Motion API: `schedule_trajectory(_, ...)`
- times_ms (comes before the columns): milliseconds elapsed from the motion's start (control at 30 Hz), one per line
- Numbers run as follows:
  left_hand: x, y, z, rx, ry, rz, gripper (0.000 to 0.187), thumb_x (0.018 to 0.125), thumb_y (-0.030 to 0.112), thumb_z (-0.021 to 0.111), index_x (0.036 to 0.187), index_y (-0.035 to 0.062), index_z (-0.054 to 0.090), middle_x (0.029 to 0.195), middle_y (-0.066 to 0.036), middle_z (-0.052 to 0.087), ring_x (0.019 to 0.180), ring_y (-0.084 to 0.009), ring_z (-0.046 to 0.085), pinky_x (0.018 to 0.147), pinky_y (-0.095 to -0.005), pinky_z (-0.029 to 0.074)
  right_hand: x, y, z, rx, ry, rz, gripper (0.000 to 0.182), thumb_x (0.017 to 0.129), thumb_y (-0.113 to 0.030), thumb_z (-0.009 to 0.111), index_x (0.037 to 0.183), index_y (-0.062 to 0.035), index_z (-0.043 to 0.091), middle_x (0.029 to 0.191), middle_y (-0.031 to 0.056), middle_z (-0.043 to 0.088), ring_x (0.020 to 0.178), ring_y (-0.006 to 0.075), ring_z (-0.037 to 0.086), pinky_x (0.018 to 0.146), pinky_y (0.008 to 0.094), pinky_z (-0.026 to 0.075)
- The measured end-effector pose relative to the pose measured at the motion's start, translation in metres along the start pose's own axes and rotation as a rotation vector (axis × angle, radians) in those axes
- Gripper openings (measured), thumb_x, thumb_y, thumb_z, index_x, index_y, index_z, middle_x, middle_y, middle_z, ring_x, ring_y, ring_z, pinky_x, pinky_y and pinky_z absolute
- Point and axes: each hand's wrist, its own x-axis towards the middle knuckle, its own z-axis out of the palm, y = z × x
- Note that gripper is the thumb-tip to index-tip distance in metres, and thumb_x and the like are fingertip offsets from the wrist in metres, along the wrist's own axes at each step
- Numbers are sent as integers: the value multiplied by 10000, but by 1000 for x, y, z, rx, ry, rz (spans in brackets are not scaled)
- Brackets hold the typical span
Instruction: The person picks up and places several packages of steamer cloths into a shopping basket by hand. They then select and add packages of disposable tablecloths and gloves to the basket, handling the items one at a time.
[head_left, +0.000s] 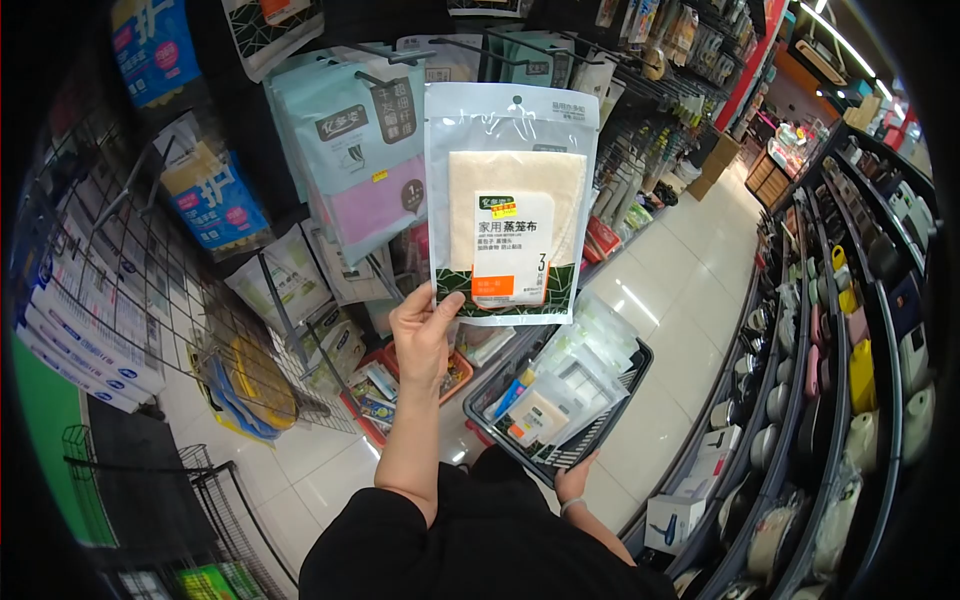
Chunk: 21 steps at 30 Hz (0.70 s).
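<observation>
My left hand (424, 325) pinches the lower left corner of a steamer cloth packet (512, 230), thumb in front. The packet is upright, facing me, with a clear window over cream cloth and a white, orange and green label. Lower down, my right hand (573, 482) grips the near end of a dark grey shopping basket (622, 402); its fingers are partly hidden. Several flat packets lie in the basket, among them a similar cream cloth packet (533, 418) with an orange label.
Teal and pink packets (368, 190) hang on hooks behind the held packet. A wire rack (250, 345) stands at left, with blue glove packets (215, 200) above. Shelves of pans (770, 440) and boxes line the right. A tiled aisle floor (670, 300) runs between.
</observation>
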Motion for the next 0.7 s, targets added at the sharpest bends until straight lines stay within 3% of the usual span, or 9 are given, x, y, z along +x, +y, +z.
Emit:
schedule_trajectory(433, 2, 2, 2, -13, 38, 1, 220, 823, -47, 623, 1042, -53, 638, 929, -95, 683, 813, -103, 625, 768, -236, 485, 1, -2, -1, -62, -17, 63, 983, 724, -18, 582, 1457, -91, -69, 1172, 261, 471, 1039, 413, 525, 906, 441, 430)
schedule_trajectory(700, 0, 2, 0, -14, 44, 10, 217, 818, -50, 626, 1034, -50, 642, 928, -94, 683, 809, -102, 626, 767, -235, 484, 0, -1, -1, -43, -17, 55, 986, 725, -20, 583, 1458, -102, -71, 1204, 255, 463, 1061, 411, 519, 913, 442, 429)
